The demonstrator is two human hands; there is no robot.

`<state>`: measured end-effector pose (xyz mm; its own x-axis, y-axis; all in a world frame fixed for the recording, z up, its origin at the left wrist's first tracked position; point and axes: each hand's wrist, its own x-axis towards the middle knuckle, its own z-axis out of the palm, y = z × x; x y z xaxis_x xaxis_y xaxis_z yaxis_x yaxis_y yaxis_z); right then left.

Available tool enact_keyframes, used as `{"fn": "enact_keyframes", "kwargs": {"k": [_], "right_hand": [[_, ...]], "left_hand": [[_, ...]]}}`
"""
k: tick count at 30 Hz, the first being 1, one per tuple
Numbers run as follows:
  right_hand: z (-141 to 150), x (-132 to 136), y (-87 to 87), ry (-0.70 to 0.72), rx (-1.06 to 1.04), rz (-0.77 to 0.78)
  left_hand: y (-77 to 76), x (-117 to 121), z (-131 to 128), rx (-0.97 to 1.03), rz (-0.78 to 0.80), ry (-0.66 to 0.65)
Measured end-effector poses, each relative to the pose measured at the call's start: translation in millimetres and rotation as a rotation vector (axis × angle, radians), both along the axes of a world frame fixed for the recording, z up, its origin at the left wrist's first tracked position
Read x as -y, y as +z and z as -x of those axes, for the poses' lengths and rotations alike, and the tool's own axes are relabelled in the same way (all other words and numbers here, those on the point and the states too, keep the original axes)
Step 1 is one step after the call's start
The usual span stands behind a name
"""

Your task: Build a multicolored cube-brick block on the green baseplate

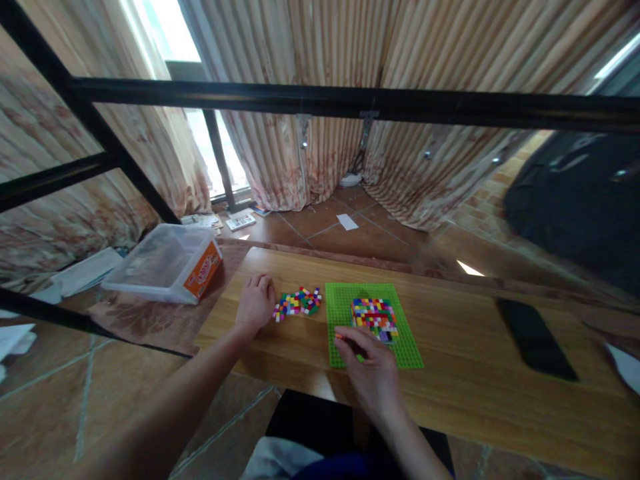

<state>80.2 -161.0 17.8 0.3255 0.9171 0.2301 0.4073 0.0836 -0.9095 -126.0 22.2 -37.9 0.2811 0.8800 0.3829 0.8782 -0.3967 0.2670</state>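
Observation:
My right hand (373, 363) is over the near left part of a green studded baseplate (407, 353), thumb and forefinger pinching a tiny orange-red brick (339, 337). Just beyond those fingers, a block of multicoloured small bricks (377, 313) stands on the baseplate, its near left part covered by the hand. To the left lies a loose pile of small coloured bricks (299, 302). Beside the pile, my left hand (255, 303) rests on the wooden table with its fingers curled under; anything inside them is hidden.
A dark phone-like slab (537, 339) lies at the right of the table (460, 373). On the floor at left stands a clear plastic bin (155, 267) with an orange label. A black metal bar (320, 100) crosses in front of the curtains (340, 53).

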Motion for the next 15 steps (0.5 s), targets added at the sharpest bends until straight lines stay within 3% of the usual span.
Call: {"fn": "enact_keyframes", "kwargs": {"k": [8, 15], "right_hand": [[-81.6, 15.5, -8.5, -0.398, -0.078, 0.049], [-98.6, 1.5, -22.6, -0.44, -0.068, 0.077]], "left_hand": [[-3.6, -6.1, 2.2, -0.031, -0.011, -0.01], [-2.6, -7.3, 2.8, -0.063, -0.016, -0.01]]}}
